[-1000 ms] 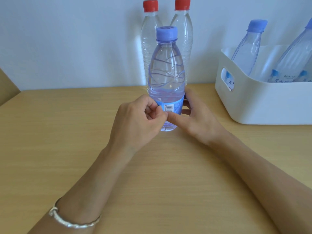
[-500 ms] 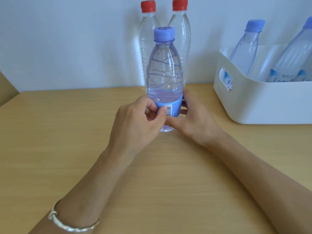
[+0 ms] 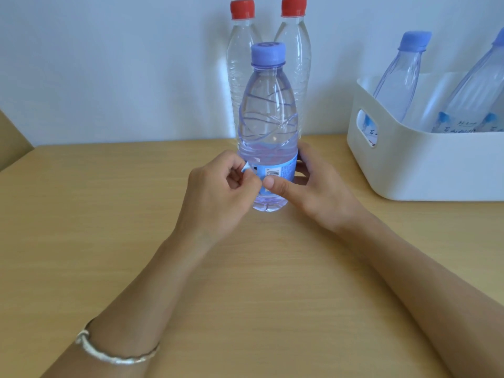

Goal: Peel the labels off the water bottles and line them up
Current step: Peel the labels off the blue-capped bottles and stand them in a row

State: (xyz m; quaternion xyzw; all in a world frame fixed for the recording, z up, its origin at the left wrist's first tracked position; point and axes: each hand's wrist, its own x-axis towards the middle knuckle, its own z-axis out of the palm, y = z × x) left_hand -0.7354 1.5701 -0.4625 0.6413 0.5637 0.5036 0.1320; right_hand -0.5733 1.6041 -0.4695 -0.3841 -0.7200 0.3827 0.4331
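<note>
- Lower left of the frame: my left forearm comes up from the bottom edge with a silver bracelet [image 3: 114, 354] on the wrist, lying over the wooden table [image 3: 81, 214].
- Left of centre: my left hand [image 3: 218, 197] is curled, its fingers [image 3: 246, 181] pinched narrow on a lifted corner of the blue label [image 3: 278, 170].
- Centre: the blue-capped bottle [image 3: 268, 118] stands upright on the table, the label wrapped around its lower part, barcode facing me.
- Behind it, upper centre: two red-capped bottles [image 3: 293, 50] stand upright side by side against the wall, without labels.
- Right of centre: my right hand [image 3: 316, 192] cups the bottle's right side, thumb pressed on the label just below the barcode.
- Right edge: a white bin [image 3: 425, 165] holds leaning blue-capped bottles [image 3: 401, 77] with labels on.
</note>
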